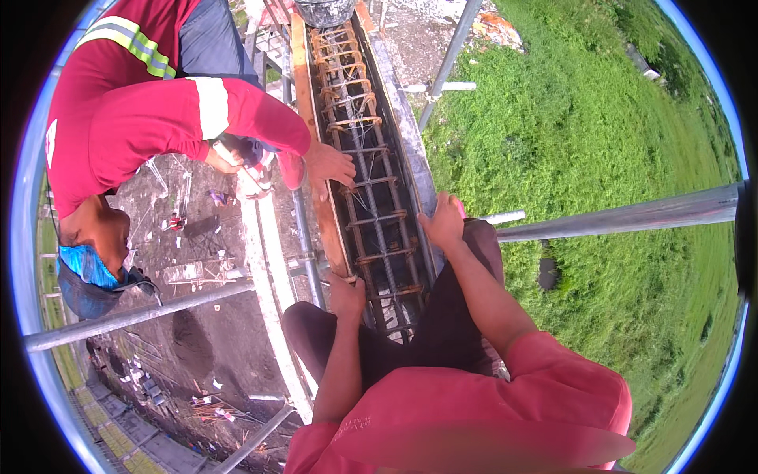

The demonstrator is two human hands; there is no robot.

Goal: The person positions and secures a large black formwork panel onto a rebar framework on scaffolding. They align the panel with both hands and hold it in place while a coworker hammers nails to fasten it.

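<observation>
A long formwork channel runs away from me, with a timber board (330,233) on its left, a pale board (418,170) on its right and a rusty rebar cage (371,217) with thin wire inside. My left hand (347,296) is closed on the near part of the left board's edge, beside the cage. My right hand (442,221) grips the right board's edge, fingers curled over it. A co-worker in red sleeves has one hand (330,164) resting over the left board at the cage; the other hand (225,160) holds something I cannot make out.
A bucket (324,9) sits at the far end of the channel. Scaffold tubes (616,217) cross on both sides, and a pale plank (268,268) runs at the left. Far below lie littered dirt ground (197,340) and green grass (592,316). The co-worker (126,134) leans in from the left.
</observation>
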